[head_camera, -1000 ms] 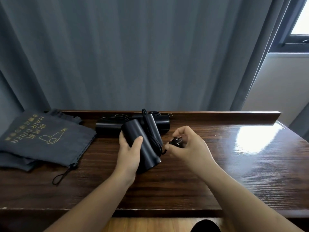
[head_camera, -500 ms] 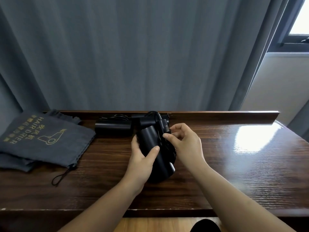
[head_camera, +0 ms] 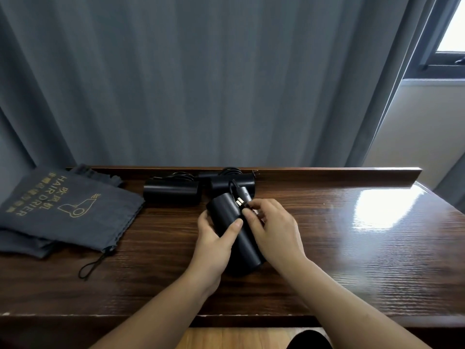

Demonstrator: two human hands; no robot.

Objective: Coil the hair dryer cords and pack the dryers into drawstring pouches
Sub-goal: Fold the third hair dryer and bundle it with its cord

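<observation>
My left hand (head_camera: 214, 241) wraps around the barrel of a black hair dryer (head_camera: 234, 227), thumb curled over its top side and fingers gripping underneath on the left. My right hand (head_camera: 273, 233) pinches the plug (head_camera: 242, 203) between thumb and fingertips, holding it against the dryer's far end, with a short loop of cord (head_camera: 232, 185) sticking up just beyond it. The dryer lies tilted, its near end on the wooden table (head_camera: 352, 248). Two more dryers (head_camera: 172, 193) sit along the far edge by the curtain (head_camera: 201, 84), cords bundled behind them. On the far left lies a stack of grey pouches (head_camera: 65, 210), the top one printed with gold lettering, its drawstring (head_camera: 94, 264) trailing toward me.
</observation>
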